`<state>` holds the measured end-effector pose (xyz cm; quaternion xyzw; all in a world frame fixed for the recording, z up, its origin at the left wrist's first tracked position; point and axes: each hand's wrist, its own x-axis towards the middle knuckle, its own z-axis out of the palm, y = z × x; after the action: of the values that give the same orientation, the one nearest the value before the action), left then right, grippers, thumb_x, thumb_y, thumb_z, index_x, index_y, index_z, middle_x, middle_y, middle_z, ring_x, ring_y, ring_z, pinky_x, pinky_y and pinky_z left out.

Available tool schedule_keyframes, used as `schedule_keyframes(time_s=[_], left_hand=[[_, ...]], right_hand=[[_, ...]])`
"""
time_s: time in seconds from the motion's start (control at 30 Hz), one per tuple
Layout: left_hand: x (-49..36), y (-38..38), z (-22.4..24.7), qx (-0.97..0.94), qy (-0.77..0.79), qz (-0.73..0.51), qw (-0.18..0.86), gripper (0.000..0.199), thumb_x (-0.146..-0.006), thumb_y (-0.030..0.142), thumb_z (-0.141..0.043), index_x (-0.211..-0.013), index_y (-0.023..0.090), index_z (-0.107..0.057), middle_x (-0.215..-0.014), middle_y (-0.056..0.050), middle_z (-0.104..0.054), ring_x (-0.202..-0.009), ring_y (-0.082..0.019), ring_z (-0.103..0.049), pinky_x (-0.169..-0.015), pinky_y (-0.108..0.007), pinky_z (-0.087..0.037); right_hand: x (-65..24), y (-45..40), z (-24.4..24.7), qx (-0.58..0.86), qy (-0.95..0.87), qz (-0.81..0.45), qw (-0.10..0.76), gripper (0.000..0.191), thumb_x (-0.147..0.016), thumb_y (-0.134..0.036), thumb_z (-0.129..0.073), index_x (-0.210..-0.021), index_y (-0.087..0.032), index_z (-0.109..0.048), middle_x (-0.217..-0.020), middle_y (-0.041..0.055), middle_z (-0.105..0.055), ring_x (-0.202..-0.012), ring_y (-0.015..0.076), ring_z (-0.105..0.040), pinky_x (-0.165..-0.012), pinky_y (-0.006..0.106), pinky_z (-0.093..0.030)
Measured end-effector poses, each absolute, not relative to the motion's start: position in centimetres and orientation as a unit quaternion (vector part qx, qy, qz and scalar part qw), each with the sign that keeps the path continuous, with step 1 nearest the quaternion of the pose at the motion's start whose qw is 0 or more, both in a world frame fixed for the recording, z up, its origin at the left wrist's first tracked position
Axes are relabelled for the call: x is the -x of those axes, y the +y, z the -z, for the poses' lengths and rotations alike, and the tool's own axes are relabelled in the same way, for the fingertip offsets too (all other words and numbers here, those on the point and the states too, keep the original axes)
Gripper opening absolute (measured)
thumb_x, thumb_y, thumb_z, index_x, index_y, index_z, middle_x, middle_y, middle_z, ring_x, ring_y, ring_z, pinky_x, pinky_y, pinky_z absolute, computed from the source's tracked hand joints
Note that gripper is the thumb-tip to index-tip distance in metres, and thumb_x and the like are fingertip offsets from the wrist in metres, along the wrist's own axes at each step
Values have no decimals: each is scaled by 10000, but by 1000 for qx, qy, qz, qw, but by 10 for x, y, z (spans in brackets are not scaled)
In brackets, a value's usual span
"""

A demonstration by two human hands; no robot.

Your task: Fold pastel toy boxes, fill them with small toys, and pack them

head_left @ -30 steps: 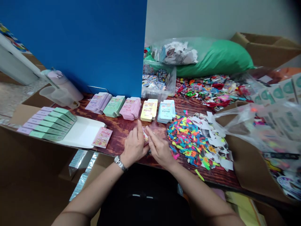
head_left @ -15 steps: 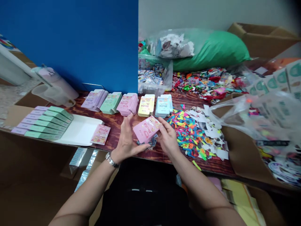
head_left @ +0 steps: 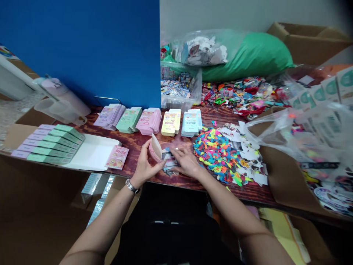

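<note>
The left hand (head_left: 145, 163) is held with its back to the left, fingers curled behind the open pink box (head_left: 156, 148) and thumb stretched out to the right near the box's lower edge. The open pink box is grasped by it on a tilt, with the open mouth turned up and to the right. A metal watch (head_left: 131, 186) is worn on the left wrist. The right hand (head_left: 187, 162) is lowered palm down just to the right of the open pink box, its forearm slanted in from the lower right. The flat packets (head_left: 167, 162) on the surface (head_left: 139, 147) are touched by its fingertips; whether any are pinched cannot be told. These packets are placed between the two hands, just right of the open pink box.

Beyond the open pink box, a row is formed by purple cartons (head_left: 107, 116), green cartons (head_left: 128, 119), pink cartons (head_left: 148, 121), yellow cartons (head_left: 171, 123) and blue cartons (head_left: 191, 123). To its left, a pink carton with a printed front (head_left: 117, 157) is laid by the right end of a white tray (head_left: 91, 154), in which purple and green boxes (head_left: 56, 145) are lined up. To its right, past the right hand, small bright pieces (head_left: 217, 156) are heaped, bordered by white cut-outs (head_left: 252, 158).
</note>
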<state>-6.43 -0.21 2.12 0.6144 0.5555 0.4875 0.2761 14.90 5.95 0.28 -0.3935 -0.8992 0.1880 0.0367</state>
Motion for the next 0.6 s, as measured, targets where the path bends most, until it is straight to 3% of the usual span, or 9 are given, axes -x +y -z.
schedule_keyframes(time_s=[0.1, 0.2, 0.37, 0.5, 0.6], left_hand=[[67, -3, -17, -621, 571, -475, 251, 834, -714, 389, -766, -1407, 194, -346, -1295, -141, -517, -1200, -286, -546, -985, -412, -500], [68, -3, -14, -619, 580, -470, 245, 826, -705, 397, -768, -1394, 191, -362, -1265, -137, -535, -1181, -284, -556, -975, -411, -503], [72, -2, -11, -614, 597, -464, 227, 802, -680, 382, -783, -1350, 188, -387, -1252, -119, -541, -1142, -262, -572, -969, -396, -490], [76, -2, -12, -607, 633, -448, 173, 710, -657, 391, -800, -1246, 187, -459, -1143, -83, -584, -1021, -229, -610, -874, -348, -515], [75, -2, -12, -627, 638, -426, 139, 643, -672, 391, -790, -1194, 179, -481, -1082, -81, -600, -983, -233, -615, -859, -358, -515]], right_hand=[[-143, 59, 1, 387, -906, -164, 54, 728, -797, -386, -719, -1433, -171, -436, -1339, 134, -569, -1225, 317, -463, -1003, 460, -427], [-143, 60, 2, 386, -898, -167, 131, 493, -874, -281, -628, -1346, -176, -533, -1268, 128, -612, -1194, 282, -505, -1030, 446, -406], [-159, 65, -7, 395, -825, -299, 271, 205, -927, -249, -533, -1075, -188, -663, -1045, 83, -683, -984, 209, -623, -875, 352, -494], [-169, 66, -23, 442, -687, -426, 390, 183, -908, -345, -570, -1009, -205, -631, -816, 8, -662, -699, 143, -620, -654, 272, -510], [-166, 61, -40, 466, -596, -399, 518, 207, -898, -373, -590, -1029, -214, -606, -783, -6, -635, -639, 120, -586, -604, 247, -499]])
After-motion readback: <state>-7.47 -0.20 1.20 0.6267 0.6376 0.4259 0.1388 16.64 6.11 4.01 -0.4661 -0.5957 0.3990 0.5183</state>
